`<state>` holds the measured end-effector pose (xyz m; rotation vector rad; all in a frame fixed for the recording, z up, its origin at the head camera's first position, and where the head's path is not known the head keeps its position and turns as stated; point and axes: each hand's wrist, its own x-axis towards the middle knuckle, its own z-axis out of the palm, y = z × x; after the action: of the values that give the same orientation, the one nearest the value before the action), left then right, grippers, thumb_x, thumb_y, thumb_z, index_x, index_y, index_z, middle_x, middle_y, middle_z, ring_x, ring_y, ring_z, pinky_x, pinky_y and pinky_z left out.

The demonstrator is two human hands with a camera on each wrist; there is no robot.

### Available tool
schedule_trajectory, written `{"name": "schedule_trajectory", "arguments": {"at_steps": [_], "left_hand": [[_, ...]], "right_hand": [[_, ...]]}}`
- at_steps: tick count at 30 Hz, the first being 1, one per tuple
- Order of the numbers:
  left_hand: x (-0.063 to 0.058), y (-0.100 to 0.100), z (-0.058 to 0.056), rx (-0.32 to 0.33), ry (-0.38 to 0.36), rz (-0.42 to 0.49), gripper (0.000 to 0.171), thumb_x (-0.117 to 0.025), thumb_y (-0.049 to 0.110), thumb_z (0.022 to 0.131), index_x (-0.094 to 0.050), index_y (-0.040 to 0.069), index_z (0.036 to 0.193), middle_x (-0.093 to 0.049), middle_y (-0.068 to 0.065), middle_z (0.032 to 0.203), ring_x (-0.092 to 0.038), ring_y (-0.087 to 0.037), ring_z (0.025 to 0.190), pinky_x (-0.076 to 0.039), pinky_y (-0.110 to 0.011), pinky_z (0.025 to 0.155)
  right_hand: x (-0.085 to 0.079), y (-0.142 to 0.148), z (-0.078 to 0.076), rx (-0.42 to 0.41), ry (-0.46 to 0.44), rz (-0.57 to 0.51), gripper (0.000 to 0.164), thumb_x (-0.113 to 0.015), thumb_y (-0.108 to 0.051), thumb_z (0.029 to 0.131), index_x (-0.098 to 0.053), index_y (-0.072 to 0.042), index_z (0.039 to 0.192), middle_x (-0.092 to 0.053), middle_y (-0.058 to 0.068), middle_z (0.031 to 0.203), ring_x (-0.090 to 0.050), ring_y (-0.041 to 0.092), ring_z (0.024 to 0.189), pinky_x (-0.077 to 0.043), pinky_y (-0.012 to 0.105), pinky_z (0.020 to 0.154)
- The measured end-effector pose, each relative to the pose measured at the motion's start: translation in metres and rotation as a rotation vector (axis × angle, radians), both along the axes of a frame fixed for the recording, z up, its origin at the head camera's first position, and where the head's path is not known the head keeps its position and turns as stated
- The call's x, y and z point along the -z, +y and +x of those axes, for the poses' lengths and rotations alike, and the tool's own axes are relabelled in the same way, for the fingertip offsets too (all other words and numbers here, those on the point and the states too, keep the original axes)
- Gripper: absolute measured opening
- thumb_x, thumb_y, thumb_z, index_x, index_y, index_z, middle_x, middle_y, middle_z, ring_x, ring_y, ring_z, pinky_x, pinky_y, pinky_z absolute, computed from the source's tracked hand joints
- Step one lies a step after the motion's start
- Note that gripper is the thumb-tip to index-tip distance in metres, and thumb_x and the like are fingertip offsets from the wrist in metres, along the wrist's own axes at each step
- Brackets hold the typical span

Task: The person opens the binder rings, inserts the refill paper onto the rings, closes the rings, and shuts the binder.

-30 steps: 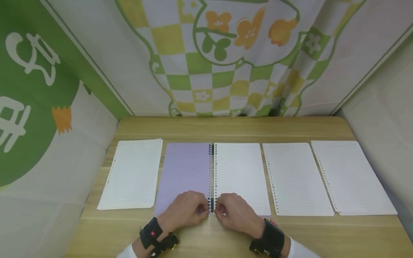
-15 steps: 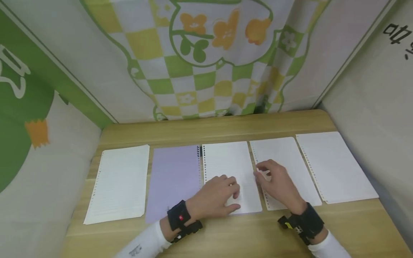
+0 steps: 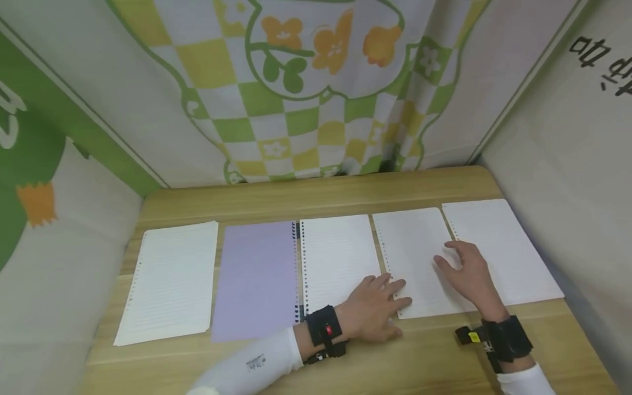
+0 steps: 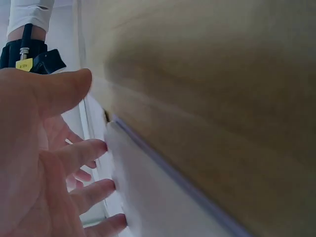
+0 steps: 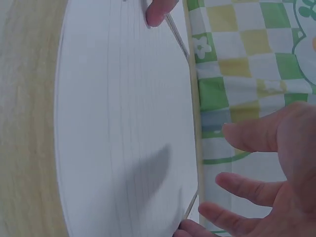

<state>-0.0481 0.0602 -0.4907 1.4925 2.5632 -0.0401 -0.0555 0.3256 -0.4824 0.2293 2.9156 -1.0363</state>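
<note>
Head view: the left hand (image 3: 371,310) is laid back upward with its fingers spread across the border between the ruled page (image 3: 338,252) and the grey-white sheet (image 3: 419,247), and nothing is gripped by it. The right hand (image 3: 472,274) is held with thumb and fingers apart in a loose curve over the border of the grey-white sheet and the rightmost paper (image 3: 503,247); nothing is grasped, and whether it touches paper cannot be told. Black wristbands (image 3: 323,323) are worn next to white sleeves (image 3: 257,362). The paper is smooth, matte and finely lined, each piece rectangular with a row of punched holes down its left side. Left of the ruled page a flat, plain purple cover (image 3: 254,280) is set, joined to it by a narrow spine with dark clips (image 3: 298,230); in the left wrist view, a purple rim is seen beneath a white page. Farther left, a paper stack (image 3: 170,280) is laid slightly askew, its corners not quite aligned. Narrow gaps are left between neighbouring pieces. Along the far and near edges of the desk (image 3: 306,197), broad strips of pale wood grain are shown, backed by a checked cloth (image 3: 301,126).
</note>
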Motion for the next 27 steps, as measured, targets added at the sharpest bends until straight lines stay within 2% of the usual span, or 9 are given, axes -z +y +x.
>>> {"name": "schedule_trajectory", "arguments": {"at_steps": [5, 11, 14, 18, 23, 27], "left_hand": [[0.003, -0.003, 0.003, -0.03, -0.012, 0.015, 0.068, -0.057, 0.069, 0.1, -0.049, 0.037, 0.159, -0.039, 0.001, 0.171, -0.039, -0.027, 0.156, -0.038, -0.043, 0.123], [0.001, -0.002, 0.003, -0.045, -0.012, 0.016, 0.067, -0.058, 0.068, 0.1, -0.05, 0.038, 0.159, -0.039, 0.002, 0.171, -0.038, -0.028, 0.156, -0.038, -0.043, 0.124], [-0.001, -0.001, 0.003, -0.049, -0.007, 0.008, 0.066, -0.059, 0.068, 0.1, -0.05, 0.038, 0.158, -0.039, 0.002, 0.171, -0.039, -0.027, 0.156, -0.038, -0.043, 0.123], [-0.002, -0.002, 0.003, -0.051, -0.01, 0.009, 0.065, -0.059, 0.067, 0.1, -0.052, 0.038, 0.158, -0.04, 0.002, 0.17, -0.04, -0.027, 0.155, -0.039, -0.042, 0.123], [-0.001, -0.002, 0.003, -0.051, -0.023, 0.026, 0.064, -0.061, 0.066, 0.1, -0.052, 0.038, 0.157, -0.04, 0.002, 0.17, -0.04, -0.027, 0.155, -0.039, -0.043, 0.123], [0.0, -0.001, 0.003, -0.047, -0.016, 0.028, 0.065, -0.061, 0.066, 0.099, -0.052, 0.038, 0.157, -0.041, 0.002, 0.17, -0.04, -0.027, 0.155, -0.039, -0.043, 0.123]], "right_hand": [[0.003, 0.004, -0.001, 0.057, -0.033, -0.06, 0.057, -0.065, -0.026, 0.107, -0.05, 0.011, 0.147, -0.043, 0.039, 0.152, -0.048, 0.06, 0.139, -0.047, 0.067, 0.111], [0.004, 0.012, -0.005, 0.179, -0.084, -0.181, 0.063, -0.064, -0.036, 0.107, -0.049, 0.006, 0.151, -0.045, 0.036, 0.154, -0.049, 0.056, 0.141, -0.051, 0.063, 0.108], [0.004, 0.018, -0.007, 0.213, -0.083, -0.193, 0.061, -0.065, -0.038, 0.106, -0.053, 0.004, 0.149, -0.054, 0.033, 0.148, -0.056, 0.052, 0.136, -0.059, 0.04, 0.093], [0.004, 0.027, -0.013, 0.197, -0.081, -0.173, 0.056, -0.068, -0.034, 0.105, -0.057, 0.005, 0.143, -0.063, 0.033, 0.138, -0.065, 0.048, 0.126, -0.051, 0.021, 0.077], [0.008, 0.041, -0.022, 0.163, -0.1, -0.14, 0.055, -0.071, -0.035, 0.103, -0.06, 0.006, 0.139, -0.067, 0.032, 0.132, -0.067, 0.047, 0.118, -0.051, 0.027, 0.077], [0.008, 0.053, -0.025, 0.119, -0.157, -0.113, 0.061, -0.071, -0.043, 0.102, -0.062, 0.006, 0.137, -0.069, 0.028, 0.126, -0.068, 0.038, 0.109, -0.051, 0.029, 0.077]]}}
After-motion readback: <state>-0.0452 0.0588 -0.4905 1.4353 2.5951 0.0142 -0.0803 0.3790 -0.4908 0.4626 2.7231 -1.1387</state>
